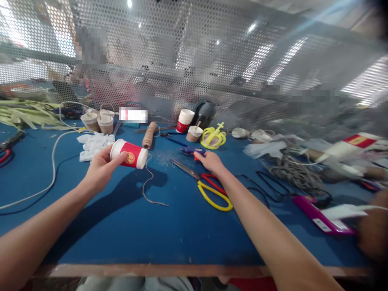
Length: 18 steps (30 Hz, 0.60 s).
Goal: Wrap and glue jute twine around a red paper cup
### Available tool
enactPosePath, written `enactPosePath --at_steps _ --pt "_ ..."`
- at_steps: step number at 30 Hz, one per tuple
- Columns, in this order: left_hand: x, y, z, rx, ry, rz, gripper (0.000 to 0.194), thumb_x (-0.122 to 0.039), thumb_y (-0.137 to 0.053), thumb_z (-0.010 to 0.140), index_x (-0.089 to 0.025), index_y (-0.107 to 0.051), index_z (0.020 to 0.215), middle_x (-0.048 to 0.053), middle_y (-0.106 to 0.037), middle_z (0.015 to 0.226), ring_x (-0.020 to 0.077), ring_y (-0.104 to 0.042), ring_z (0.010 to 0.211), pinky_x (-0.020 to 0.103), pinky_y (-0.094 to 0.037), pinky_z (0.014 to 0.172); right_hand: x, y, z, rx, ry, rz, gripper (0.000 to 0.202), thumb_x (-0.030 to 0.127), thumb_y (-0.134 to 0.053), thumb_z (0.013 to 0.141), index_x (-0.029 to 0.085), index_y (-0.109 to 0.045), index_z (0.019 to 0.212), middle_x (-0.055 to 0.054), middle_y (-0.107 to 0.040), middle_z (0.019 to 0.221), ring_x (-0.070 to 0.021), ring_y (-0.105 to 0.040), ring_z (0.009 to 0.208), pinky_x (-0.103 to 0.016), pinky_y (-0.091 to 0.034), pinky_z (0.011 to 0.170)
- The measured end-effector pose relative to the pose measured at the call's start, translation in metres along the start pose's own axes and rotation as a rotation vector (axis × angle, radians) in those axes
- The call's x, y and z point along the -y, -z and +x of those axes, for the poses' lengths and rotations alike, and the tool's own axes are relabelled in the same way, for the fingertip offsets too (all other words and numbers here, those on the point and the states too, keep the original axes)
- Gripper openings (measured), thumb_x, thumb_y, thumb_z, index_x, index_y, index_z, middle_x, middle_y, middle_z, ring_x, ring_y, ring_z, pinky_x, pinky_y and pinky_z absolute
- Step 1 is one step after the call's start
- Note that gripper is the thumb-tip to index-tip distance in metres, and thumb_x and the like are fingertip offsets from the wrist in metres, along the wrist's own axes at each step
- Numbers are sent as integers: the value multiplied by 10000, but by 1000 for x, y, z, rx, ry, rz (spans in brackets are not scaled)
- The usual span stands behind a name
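Paper cup (133, 152), tipped sideways, left hand (101, 167) gripping it, presumably leaving its base free; right hand (209, 160) grips glue gun (188, 150).

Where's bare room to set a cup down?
Largest: front of the blue tabletop, between the forearms, nearer than loose twine and scissors. Smaller: far left, between white cable and red-handled tool. Crowded: back row of cups, and right of the right forearm: grey rope, purple block.

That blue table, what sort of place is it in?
Probably a craft workshop: a roll of twine, scissors and what looks like a glue gun are together on the table.
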State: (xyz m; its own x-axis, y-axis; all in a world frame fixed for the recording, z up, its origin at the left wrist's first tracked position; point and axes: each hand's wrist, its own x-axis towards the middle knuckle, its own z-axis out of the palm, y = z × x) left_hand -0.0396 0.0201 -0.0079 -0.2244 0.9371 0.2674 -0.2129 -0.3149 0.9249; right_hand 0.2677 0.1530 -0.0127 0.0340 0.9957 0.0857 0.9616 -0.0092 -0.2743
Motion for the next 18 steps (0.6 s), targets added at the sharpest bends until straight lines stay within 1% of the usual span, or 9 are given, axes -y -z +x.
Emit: enactPosePath --at_steps 3,5,6,8,9,11,12,14,18 --pt "-2 1 2 -8 21 -10 177 -274 -709 647 -166 -651 776 -16 -628 683 87 -530 612 176 -436 581 11 8 -8 -31 -6 -89 324 384 -527 781 93 -649 707 -186 -648 815 -290 -609 840 -329 -445 676" --pt "-4 2 3 -8 30 -7 182 -277 -711 645 -161 -652 771 -9 -633 689 90 -532 608 179 -436 574 26 17 -22 -67 61 -115 277 311 -528 792 66 -643 849 -228 -597 1016 -312 -552 992 -373 -421 788" --pt "-4 2 4 -2 32 -5 184 -278 -710 646 -159 -652 774 -6 -635 692 91 -534 611 180 -435 573 37 20 -33 -66 131 -112 259 280 -519 803 72 -633 906 -215 -575 1079 -295 -524 1047 -372 -398 845" --pt "-5 4 5 19 29 -3 189 -278 -708 651 -154 -651 781 -7 -629 684 92 -534 616 179 -428 572 62 23 -58 20 320 -74 206 293 -537 801 162 -642 920 -91 -614 1062 -195 -552 1016 -274 -395 879" --pt "-5 4 6 29 27 0 188 -277 -706 654 -152 -650 784 -9 -624 678 91 -532 617 178 -425 575 75 22 -71 106 459 -33 182 294 -538 804 209 -645 925 -29 -634 1033 -141 -571 980 -215 -402 869" --pt "-5 5 7 33 21 7 186 -272 -701 660 -147 -648 787 -14 -614 668 86 -528 616 176 -419 580 98 13 -96 305 864 109 262 198 -477 836 166 -594 1068 -55 -607 1117 -145 -559 1019 -239 -400 901" --pt "-5 6 8 29 23 11 186 -268 -700 661 -145 -646 790 -16 -612 669 84 -528 616 176 -416 581 107 7 -105 352 970 112 316 149 -456 834 149 -556 1134 -80 -566 1188 -168 -539 1061 -273 -399 912" --pt "-4 7 9 23 40 24 193 -268 -697 661 -142 -639 794 -17 -608 672 84 -527 608 180 -410 570 117 -3 -118 400 1029 58 346 112 -458 820 140 -545 1154 -117 -547 1197 -195 -573 997 -305 -440 844" --pt "-1 7 8 46 100 79 231 -304 -687 661 -128 -620 794 -7 -603 666 98 -529 580 205 -397 539 112 -5 -119 429 968 -21 177 107 -497 797 132 -645 891 -108 -626 910 -185 -601 784 -284 -448 689"
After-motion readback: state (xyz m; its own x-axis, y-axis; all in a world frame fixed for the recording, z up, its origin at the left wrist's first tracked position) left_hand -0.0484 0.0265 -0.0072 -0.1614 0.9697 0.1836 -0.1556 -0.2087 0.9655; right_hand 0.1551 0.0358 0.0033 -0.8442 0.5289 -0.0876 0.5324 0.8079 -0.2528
